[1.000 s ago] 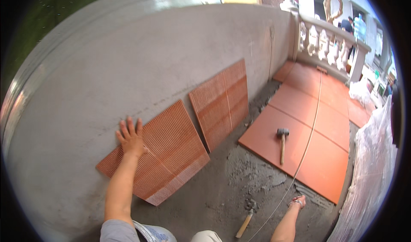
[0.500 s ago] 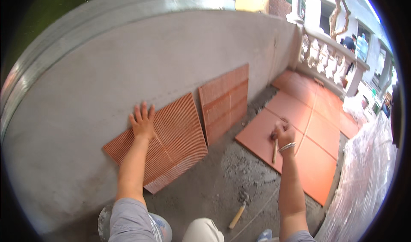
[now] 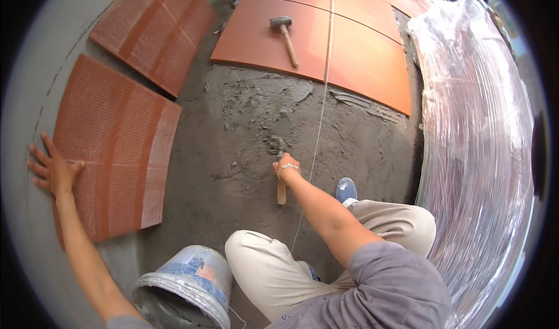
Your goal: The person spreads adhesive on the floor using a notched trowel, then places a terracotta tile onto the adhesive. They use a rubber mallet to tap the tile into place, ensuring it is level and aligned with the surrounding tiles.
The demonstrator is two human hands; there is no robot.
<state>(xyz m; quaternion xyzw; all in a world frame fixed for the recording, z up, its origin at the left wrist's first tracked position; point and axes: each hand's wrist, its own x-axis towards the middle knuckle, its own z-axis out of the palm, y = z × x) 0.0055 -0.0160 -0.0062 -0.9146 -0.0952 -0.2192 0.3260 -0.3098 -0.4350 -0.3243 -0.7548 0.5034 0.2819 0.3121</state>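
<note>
With fingers spread, my left hand (image 3: pixel 56 172) rests at the edge of a terracotta tile (image 3: pixel 116 160) that leans on the grey wall, its ribbed back facing out. My right hand (image 3: pixel 287 167) is low over the mortar bed (image 3: pixel 256 125), closed around a wooden-handled trowel (image 3: pixel 282 194); the handle's end sticks out towards me. Mortar covers the trowel's metal end, so its shape is unclear. Farther off, a mallet (image 3: pixel 280 23) with a dark head and wooden handle lies on a laid terracotta tile (image 3: pixel 244 35).
A second ribbed tile (image 3: pixel 154 32) leans on the wall (image 3: pixel 29 96) beyond the first. At my left knee stands a mortar-smeared bucket (image 3: pixel 201 268). A taut string (image 3: pixel 319 119) crosses the floor and tiles. Plastic-wrapped goods (image 3: pixel 471 142) line the right side.
My right hand has left the mallet on the laid tile and come back to the trowel on the mortar. My left hand stays at the leaning tile. The view has turned downward and right.
</note>
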